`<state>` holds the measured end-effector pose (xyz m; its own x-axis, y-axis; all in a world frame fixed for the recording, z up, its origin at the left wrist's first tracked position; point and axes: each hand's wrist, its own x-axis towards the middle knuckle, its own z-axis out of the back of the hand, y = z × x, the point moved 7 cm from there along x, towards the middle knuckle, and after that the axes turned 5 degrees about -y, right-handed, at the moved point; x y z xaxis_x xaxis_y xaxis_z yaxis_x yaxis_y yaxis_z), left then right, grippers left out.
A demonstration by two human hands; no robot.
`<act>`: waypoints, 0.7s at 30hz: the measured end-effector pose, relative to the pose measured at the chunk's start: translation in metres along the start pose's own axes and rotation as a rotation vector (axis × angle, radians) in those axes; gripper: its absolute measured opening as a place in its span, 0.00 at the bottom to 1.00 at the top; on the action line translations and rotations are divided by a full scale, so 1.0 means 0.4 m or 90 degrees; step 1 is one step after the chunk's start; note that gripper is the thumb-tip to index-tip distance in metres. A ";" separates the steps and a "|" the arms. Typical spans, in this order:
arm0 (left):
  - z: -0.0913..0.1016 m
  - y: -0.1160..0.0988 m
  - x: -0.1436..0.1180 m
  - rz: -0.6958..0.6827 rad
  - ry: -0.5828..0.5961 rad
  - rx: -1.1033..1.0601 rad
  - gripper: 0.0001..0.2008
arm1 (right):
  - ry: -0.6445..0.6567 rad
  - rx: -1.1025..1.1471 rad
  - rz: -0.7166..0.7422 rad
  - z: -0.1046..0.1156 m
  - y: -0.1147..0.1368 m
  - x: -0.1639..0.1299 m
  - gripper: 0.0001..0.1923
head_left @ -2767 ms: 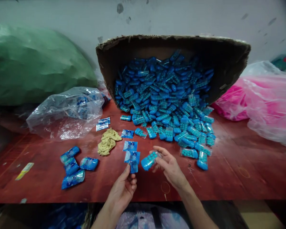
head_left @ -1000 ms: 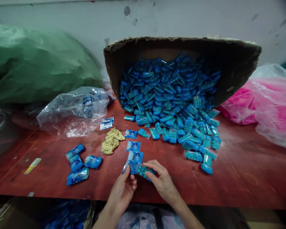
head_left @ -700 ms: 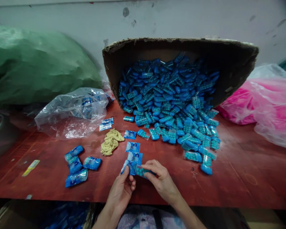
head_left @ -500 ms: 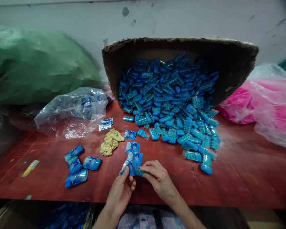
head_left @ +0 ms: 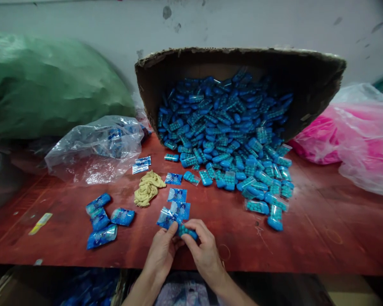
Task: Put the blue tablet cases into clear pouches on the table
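My left hand (head_left: 160, 251) pinches a blue printed plastic sleeve (head_left: 164, 216) near the table's front edge. In my right hand (head_left: 206, 250) is a small blue case with teal beads (head_left: 188, 231), its end up against the sleeve. Whether the case has entered the sleeve is hidden by my fingers. Just beyond my hands lie flat blue sleeves (head_left: 180, 209), with a crumpled yellow cloth (head_left: 147, 190) to their left. Several filled blue packets (head_left: 102, 236) rest farther left.
A tipped cardboard box (head_left: 319, 91) spills a heap of blue bead cases (head_left: 223, 127) onto the red table (head_left: 332, 229). A clear plastic bag (head_left: 89, 148) and a large green sack (head_left: 51, 89) are at left. Pink plastic bags (head_left: 364, 140) stand at right.
My right hand has brought the bead case left and down against the sleeve. The sleeve in my left hand has turned to show its printed face.
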<state>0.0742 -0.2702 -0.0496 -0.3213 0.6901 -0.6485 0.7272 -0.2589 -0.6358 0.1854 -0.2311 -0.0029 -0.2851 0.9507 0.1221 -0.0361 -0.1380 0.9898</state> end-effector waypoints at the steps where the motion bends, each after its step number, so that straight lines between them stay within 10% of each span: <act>1: 0.003 0.002 0.000 0.017 0.004 -0.010 0.10 | 0.041 0.032 -0.018 -0.005 0.006 0.000 0.10; 5: 0.009 0.011 -0.005 0.082 0.033 -0.036 0.07 | 0.181 0.167 -0.117 -0.012 0.008 0.000 0.16; 11: -0.027 0.026 -0.034 0.132 0.150 0.033 0.06 | 0.134 0.272 -0.215 -0.005 -0.054 0.005 0.12; 21: -0.040 -0.004 -0.027 0.045 0.102 0.045 0.08 | 0.085 -0.035 0.021 0.020 0.028 0.012 0.12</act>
<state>0.0861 -0.2662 -0.0348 -0.1667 0.7657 -0.6213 0.6977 -0.3536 -0.6230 0.1912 -0.2259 0.0092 -0.4117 0.9005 0.1400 -0.0758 -0.1869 0.9794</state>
